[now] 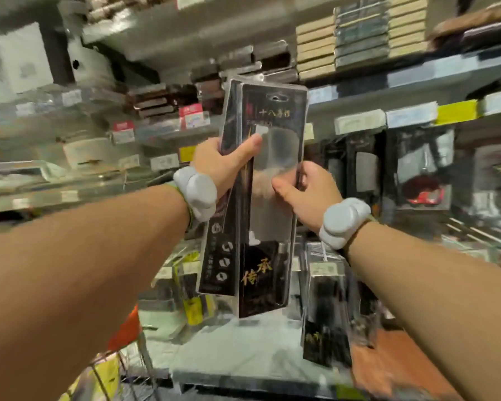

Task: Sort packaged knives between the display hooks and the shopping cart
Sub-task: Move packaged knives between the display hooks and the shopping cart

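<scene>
The tall black knife package with a clear plastic front, gold characters and a hang slot at its top (269, 180) is held upright in front of the blurred store shelves (417, 79). A second, similar package sits just behind its left edge. The left hand (226, 166) grips the left edge, thumb across the front. The right hand (307, 192) grips the right edge, thumb pressed on the clear window.

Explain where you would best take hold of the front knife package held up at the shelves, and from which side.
Grip the front knife package on its long side edges near mid-height, one hand from each side, as the left hand and right hand do now. It is tall, flat and upright, so the narrow edges probably suit pinching, and the hang hole on top stays free.
</scene>
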### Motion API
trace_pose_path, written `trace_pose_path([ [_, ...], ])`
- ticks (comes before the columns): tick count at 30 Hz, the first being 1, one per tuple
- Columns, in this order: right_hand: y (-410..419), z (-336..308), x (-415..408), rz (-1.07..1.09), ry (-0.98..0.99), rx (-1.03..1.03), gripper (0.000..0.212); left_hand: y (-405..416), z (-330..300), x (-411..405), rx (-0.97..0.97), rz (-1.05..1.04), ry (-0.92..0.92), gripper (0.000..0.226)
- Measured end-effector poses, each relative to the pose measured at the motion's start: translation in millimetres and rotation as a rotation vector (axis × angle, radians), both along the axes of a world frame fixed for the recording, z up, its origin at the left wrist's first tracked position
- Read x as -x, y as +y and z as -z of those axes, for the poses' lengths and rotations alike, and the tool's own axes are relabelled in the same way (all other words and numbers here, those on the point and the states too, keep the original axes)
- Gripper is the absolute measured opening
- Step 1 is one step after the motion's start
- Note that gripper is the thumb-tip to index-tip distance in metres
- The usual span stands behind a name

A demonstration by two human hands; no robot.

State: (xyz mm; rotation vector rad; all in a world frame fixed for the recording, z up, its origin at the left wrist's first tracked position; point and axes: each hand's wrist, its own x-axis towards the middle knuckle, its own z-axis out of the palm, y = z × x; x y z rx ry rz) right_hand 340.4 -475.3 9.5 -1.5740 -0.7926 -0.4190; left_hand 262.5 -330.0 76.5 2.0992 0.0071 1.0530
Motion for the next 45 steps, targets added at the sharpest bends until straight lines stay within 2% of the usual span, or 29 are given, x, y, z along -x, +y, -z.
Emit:
trace_pose_path([
  [4,-27.3,66.1,-13.2,0.065,0.098,0.061,0.017,-13.8,64.4,-28.5,0.034,0.087,0.089,0.029],
  [7,-40.8,116.6,-22.1,0.067,0.173,0.075,0.020,-18.0,116.4,-49.0,0.108,0.109,0.145,0.048],
  [9,-46.7,150.7,-32.4,0.065,0.241,0.075,0.020,-22.8,152.1,-68.5,0.153,0.114,0.187,0.052],
  [13,-57.8,219.2,-48.6,0.090,0.392,0.091,0.041,-32.3,218.1,-97.9,0.216,0.149,0.308,0.056],
  [14,-61.2,237.7,-55.3,0.107,0.432,0.132,0.048,-36.0,234.8,-107.3,0.243,0.168,0.328,0.054],
  [17,-68.1,277.8,-63.1,0.137,0.503,0.223,0.069,-48.1,272.0,-118.6,0.306,0.151,0.321,0.024],
  [18,-69.0,291.6,-65.1,0.125,0.526,0.234,0.069,-49.1,285.0,-121.5,0.292,0.121,0.336,0.028],
  [20,-68.1,324.6,-83.7,0.118,0.548,0.253,0.067,-43.6,317.2,-148.7,0.274,0.118,0.373,0.056],
  [22,-68.7,342.3,-90.0,0.140,0.585,0.282,0.072,-37.7,329.7,-160.9,0.229,0.131,0.440,0.074],
  [24,-68.6,355.3,-95.4,0.141,0.659,0.301,0.072,-36.4,338.0,-165.1,0.171,0.101,0.468,0.079],
  [25,-68.5,360.5,-100.6,0.147,0.685,0.319,0.065,-36.0,345.4,-171.2,0.151,0.084,0.453,0.078],
  [28,-62.6,378.5,-124.4,0.179,0.732,0.366,0.056,-28.9,367.2,-196.0,0.151,-0.010,0.431,0.049],
  [30,-55.7,386.3,-135.6,0.200,0.763,0.370,0.046,-22.4,379.1,-210.6,0.122,-0.076,0.456,0.040],
  [31,-53.3,390.0,-138.4,0.217,0.760,0.365,0.048,-20.4,378.5,-212.0,0.098,-0.085,0.467,0.037],
  [33,-45.8,397.6,-150.7,0.232,0.761,0.369,0.064,-14.5,386.7,-225.2,0.033,-0.081,0.483,0.029],
  [35,-40.0,395.2,-156.9,0.218,0.755,0.318,0.063,-10.1,386.0,-233.0,0.016,-0.034,0.478,0.009],
  [38,-29.2,392.3,-164.5,0.258,0.716,0.290,0.060,-2.2,393.1,-247.7,-0.027,0.004,0.495,0.025],
  [45,-23.8,411.5,-170.6,0.329,0.771,0.341,0.067,1.5,397.6,-257.7,-0.153,0.057,0.595,0.054],
])
